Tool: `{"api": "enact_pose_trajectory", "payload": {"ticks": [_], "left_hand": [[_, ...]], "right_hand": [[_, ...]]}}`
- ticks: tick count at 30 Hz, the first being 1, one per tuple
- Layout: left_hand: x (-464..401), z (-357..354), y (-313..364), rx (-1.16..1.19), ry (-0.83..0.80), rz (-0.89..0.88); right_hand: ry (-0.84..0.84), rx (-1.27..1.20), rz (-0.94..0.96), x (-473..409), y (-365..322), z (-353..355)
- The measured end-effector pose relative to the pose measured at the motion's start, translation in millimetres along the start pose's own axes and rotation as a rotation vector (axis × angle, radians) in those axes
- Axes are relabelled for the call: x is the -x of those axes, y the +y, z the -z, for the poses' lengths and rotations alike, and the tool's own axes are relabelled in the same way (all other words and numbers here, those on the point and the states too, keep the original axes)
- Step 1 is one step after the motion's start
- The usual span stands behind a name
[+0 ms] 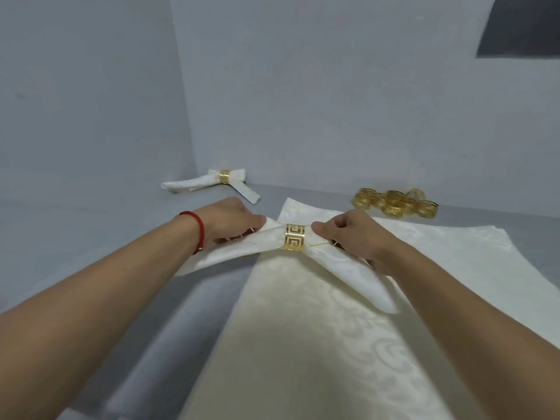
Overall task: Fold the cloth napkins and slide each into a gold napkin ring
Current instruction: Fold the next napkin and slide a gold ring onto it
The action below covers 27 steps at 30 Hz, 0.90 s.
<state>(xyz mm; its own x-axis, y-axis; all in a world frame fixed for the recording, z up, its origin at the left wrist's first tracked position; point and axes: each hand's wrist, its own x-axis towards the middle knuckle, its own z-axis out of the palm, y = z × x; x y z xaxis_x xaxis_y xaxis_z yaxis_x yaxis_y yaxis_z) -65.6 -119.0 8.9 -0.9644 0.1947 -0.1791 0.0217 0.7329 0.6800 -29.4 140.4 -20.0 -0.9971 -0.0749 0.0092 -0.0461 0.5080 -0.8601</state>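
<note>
A folded cream napkin (230,253) runs through a gold napkin ring (295,241) with a square key pattern, just above the stack of flat cream napkins (318,344). My left hand (230,222) grips the napkin just left of the ring. My right hand (351,234) pinches the napkin just right of the ring. The napkin's two tails spread down to the left and right. A pile of several gold rings (394,204) lies at the back right.
A finished napkin in its gold ring (212,182) lies at the back left by the wall corner. The grey table (91,231) meets pale walls behind. A dark panel (518,28) is on the wall at top right.
</note>
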Motion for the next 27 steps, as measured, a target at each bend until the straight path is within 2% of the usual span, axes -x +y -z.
{"api": "enact_pose_trajectory", "payload": {"ticks": [3,7,9,11,14,18,27], "left_hand": [[-13,25,-33,-0.063,0.132,-0.008],[-42,34,-84,-0.084,0.554,0.002],[-53,29,-110,-0.186,0.785,-0.041],[-64,26,-134,-0.322,0.9,-0.081],[-77,26,-143,-0.375,0.899,-0.087],[-89,26,-151,-0.422,0.774,-0.022],[-92,19,-150,-0.493,0.66,0.005]], "right_hand": [[0.08,-0.005,0.025,-45,-13,-47],[0.139,0.017,0.079,-117,-37,-107],[0.153,0.054,0.085,-149,-44,-124],[0.188,0.104,0.081,-183,-46,-141],[0.253,0.115,0.072,-230,-44,-158],[0.295,0.116,0.035,-289,-44,-173],[0.332,0.131,-0.027,-342,-44,-182]]}}
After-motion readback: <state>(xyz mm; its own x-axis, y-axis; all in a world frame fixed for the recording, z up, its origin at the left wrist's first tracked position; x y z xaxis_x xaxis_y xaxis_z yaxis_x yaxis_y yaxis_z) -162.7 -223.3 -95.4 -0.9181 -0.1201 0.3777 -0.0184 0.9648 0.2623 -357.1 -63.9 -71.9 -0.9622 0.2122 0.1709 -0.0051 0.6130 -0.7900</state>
